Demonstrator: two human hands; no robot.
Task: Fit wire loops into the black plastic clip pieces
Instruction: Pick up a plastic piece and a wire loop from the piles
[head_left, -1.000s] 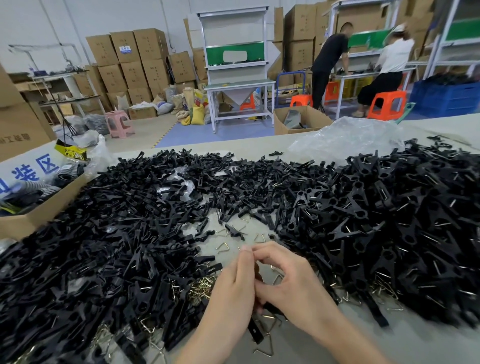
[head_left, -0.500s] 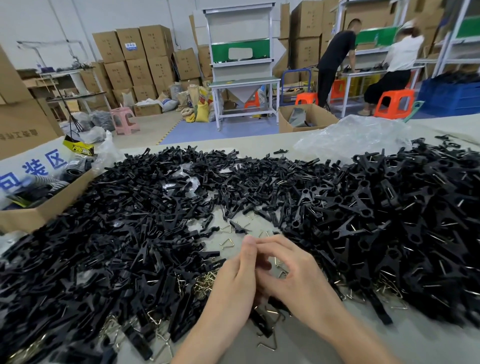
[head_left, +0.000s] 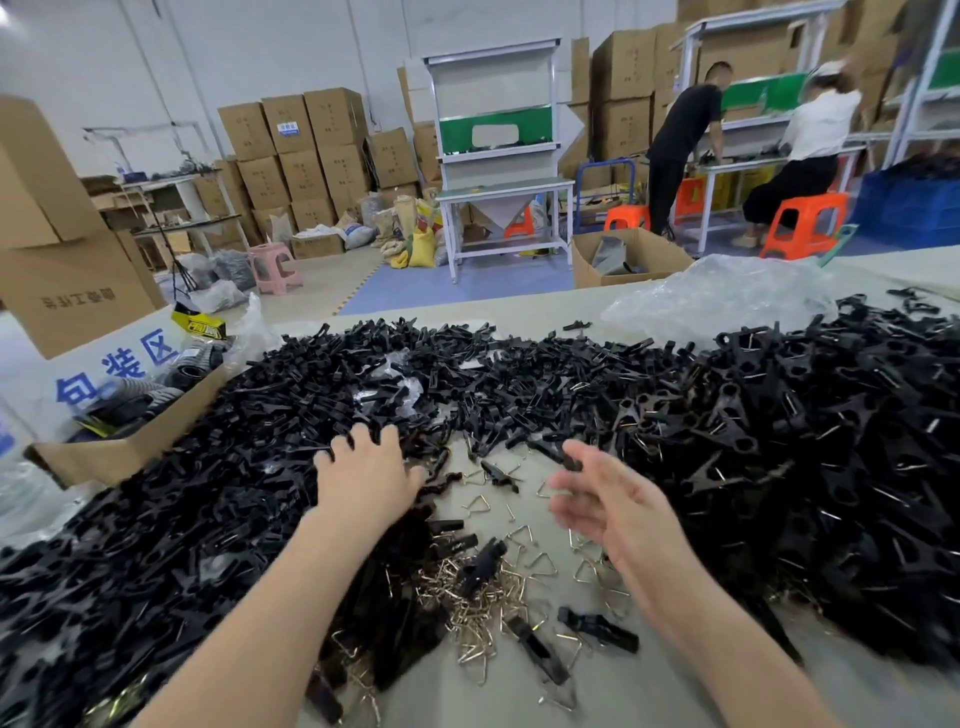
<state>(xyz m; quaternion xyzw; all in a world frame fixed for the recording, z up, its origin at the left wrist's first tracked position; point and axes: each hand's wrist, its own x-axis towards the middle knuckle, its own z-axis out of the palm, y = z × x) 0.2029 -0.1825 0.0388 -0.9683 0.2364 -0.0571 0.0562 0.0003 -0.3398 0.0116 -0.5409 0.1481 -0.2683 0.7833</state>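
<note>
I am resting my left hand (head_left: 363, 480), fingers (head_left: 340, 447) spread and released, on the clip pile (head_left: 208, 519) while my right hand (head_left: 618, 512) is hovering, fingers released, near the loops (head_left: 470, 610).

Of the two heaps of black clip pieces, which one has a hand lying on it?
The left heap: the left hand lies on its inner edge, fingers spread. The right hand is over the table between the heaps.
</note>
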